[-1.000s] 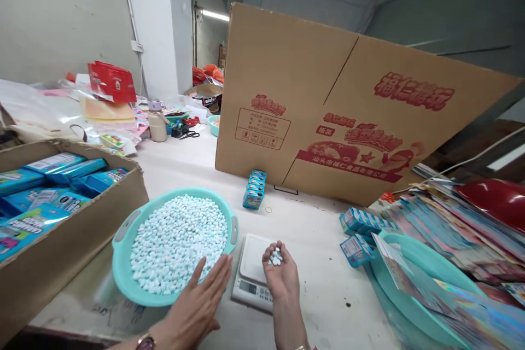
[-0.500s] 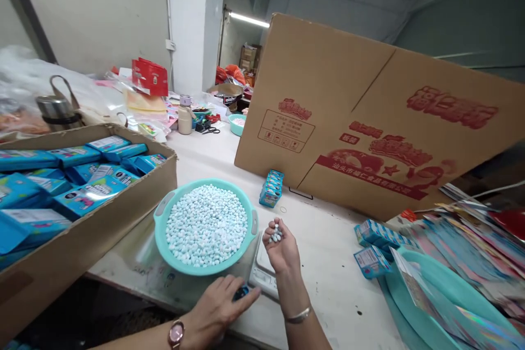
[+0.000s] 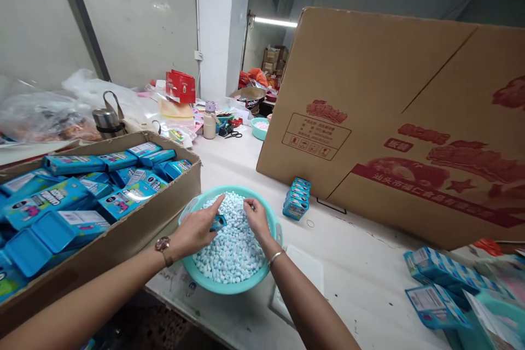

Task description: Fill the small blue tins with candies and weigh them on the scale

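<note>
A turquoise basin (image 3: 229,287) full of small pale blue and white candies (image 3: 229,251) stands at the table's front edge. Over its left side, my left hand (image 3: 197,232) is closed around a small blue box (image 3: 219,222), index finger stretched out along the top. My right hand (image 3: 257,220) is above the candies at the basin's right side, fingers curled together. Its palm is turned away, so what it holds is hidden. Partly behind my right forearm lies a flat white scale (image 3: 305,268).
At left, a cardboard tray (image 3: 123,232) holds several blue candy boxes (image 3: 127,197). A small stack of blue boxes (image 3: 297,198) stands before a large tilted carton (image 3: 369,93). More blue packs (image 3: 437,306) lie at right. Scissors (image 3: 233,134) and a flask (image 3: 107,120) are farther back.
My right hand, palm up with candies beside the basin before, has moved left over the basin and turned over. My left hand has risen from the table edge to above the candies. The view has shifted.
</note>
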Demonstrator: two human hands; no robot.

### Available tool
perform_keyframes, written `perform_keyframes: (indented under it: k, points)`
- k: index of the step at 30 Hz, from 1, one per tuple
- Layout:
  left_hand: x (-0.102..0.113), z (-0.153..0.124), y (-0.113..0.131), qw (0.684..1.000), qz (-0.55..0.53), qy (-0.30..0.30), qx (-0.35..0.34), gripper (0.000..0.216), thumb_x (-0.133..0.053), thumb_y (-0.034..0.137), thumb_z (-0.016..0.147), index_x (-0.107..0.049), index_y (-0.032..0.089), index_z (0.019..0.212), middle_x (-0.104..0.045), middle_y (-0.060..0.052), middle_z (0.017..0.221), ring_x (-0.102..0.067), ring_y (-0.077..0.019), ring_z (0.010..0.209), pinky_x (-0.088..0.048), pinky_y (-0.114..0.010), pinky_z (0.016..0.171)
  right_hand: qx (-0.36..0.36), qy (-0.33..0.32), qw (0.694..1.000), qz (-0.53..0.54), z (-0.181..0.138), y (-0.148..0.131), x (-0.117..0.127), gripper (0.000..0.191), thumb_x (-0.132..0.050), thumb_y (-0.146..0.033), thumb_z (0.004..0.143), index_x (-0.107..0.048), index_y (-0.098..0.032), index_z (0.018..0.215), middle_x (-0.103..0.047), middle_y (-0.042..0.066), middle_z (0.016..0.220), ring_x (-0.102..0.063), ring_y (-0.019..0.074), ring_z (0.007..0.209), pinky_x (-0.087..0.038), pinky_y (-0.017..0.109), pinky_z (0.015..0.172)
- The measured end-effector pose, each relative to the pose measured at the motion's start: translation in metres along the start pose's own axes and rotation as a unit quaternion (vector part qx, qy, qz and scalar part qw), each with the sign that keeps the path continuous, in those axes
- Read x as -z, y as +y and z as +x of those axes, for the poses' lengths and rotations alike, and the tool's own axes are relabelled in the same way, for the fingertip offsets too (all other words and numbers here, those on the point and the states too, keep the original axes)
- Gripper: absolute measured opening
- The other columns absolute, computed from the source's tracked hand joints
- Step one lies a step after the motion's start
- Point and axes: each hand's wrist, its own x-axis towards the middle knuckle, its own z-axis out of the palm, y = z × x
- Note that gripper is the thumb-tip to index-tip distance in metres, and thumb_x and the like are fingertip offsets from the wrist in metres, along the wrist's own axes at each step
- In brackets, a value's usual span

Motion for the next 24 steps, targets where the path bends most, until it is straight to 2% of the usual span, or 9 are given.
perform_keyframes:
  k: [3,6,9,11,15,17,19,21,24]
  points:
    - [-0.022,-0.003,-0.007,0.998,-0.064,0.019,-0.003,0.094,-0.058,0.018,0.078,-0.004,0.024,0.155,-0.063,-0.010,0.120,-0.062,-0.0279,0.105,-0.049,-0.038,0.087,0.060,-0.050,0.994,-0.076,0.011,0.004,-0.011,0.035,-0.061,-0.036,0.080,-0.066,-0.017,0.109,-0.061,0.012,0.117,-0.048,0.0284,0.117,-0.029,0.043,0.108]
    - [-0.034,-0.010,-0.009,0.991,-0.120,0.054,-0.003,0.084,-0.056,0.020,0.084,-0.009,0.025,0.154,-0.059,-0.009,0.125,-0.060,-0.0249,0.109,-0.049,-0.037,0.090,0.118,-0.105,0.969,-0.191,0.011,0.005,-0.018,0.044,-0.065,-0.036,0.083,-0.061,-0.023,0.125,-0.053,0.013,0.133,-0.039,0.0313,0.127,-0.022,0.048,0.111]
    - [-0.032,-0.012,-0.009,0.988,-0.133,0.082,-0.004,0.073,-0.052,0.024,0.089,-0.015,0.023,0.153,-0.057,-0.012,0.127,-0.059,-0.0252,0.112,-0.049,-0.039,0.092,0.176,-0.134,0.892,-0.395,0.002,0.002,-0.021,0.049,-0.059,-0.045,0.090,-0.051,-0.028,0.135,-0.046,0.014,0.138,-0.037,0.0352,0.126,-0.029,0.053,0.103]
    - [-0.023,-0.011,-0.007,0.982,-0.151,0.109,0.003,0.071,-0.054,0.028,0.089,-0.021,0.022,0.151,-0.059,-0.011,0.122,-0.059,-0.0241,0.111,-0.049,-0.039,0.093,0.178,-0.152,0.853,-0.467,-0.003,-0.002,-0.020,0.041,-0.051,-0.045,0.094,-0.052,-0.027,0.131,-0.050,0.015,0.129,-0.041,0.0336,0.119,-0.036,0.048,0.096]
    - [0.004,-0.014,0.014,0.956,-0.233,0.175,0.034,0.068,-0.066,0.033,0.083,-0.038,0.025,0.144,-0.060,-0.004,0.110,-0.061,-0.0190,0.103,-0.049,-0.035,0.095,0.084,-0.215,0.893,-0.386,0.001,-0.010,-0.009,0.029,-0.044,-0.039,0.098,-0.057,-0.022,0.117,-0.051,0.012,0.120,-0.050,0.0258,0.104,-0.040,0.036,0.087]
    - [0.017,-0.020,0.036,0.947,-0.267,0.177,0.022,0.062,-0.071,0.033,0.079,-0.048,0.026,0.136,-0.060,-0.003,0.109,-0.060,-0.0184,0.104,-0.050,-0.033,0.095,0.031,-0.232,0.915,-0.330,0.012,-0.012,0.000,0.025,-0.046,-0.039,0.097,-0.060,-0.021,0.109,-0.055,0.008,0.113,-0.052,0.0218,0.097,-0.040,0.031,0.083]
    - [0.025,-0.027,0.064,0.946,-0.291,0.136,-0.035,0.054,-0.072,0.031,0.079,-0.054,0.027,0.129,-0.060,-0.003,0.114,-0.059,-0.0185,0.109,-0.049,-0.032,0.096,-0.013,-0.252,0.921,-0.296,0.025,-0.014,0.011,0.026,-0.047,-0.041,0.097,-0.062,-0.020,0.101,-0.059,0.005,0.096,-0.053,0.0175,0.086,-0.041,0.026,0.074]
    - [0.023,-0.033,0.094,0.942,-0.309,0.048,-0.122,0.045,-0.068,0.026,0.083,-0.057,0.029,0.126,-0.059,-0.003,0.117,-0.058,-0.0174,0.109,-0.050,-0.030,0.095,-0.066,-0.282,0.922,-0.256,0.036,-0.016,0.022,0.031,-0.044,-0.042,0.098,-0.062,-0.017,0.099,-0.058,0.002,0.081,-0.051,0.0133,0.067,-0.038,0.022,0.059]
    - [0.000,-0.029,0.137,0.925,-0.286,-0.092,-0.234,0.038,-0.061,0.020,0.086,-0.057,0.027,0.123,-0.060,-0.003,0.112,-0.058,-0.0164,0.101,-0.051,-0.029,0.088,-0.130,-0.321,0.917,-0.201,0.044,-0.025,0.036,0.036,-0.039,-0.043,0.099,-0.061,-0.015,0.103,-0.059,0.001,0.075,-0.042,0.0091,0.050,-0.030,0.021,0.044]
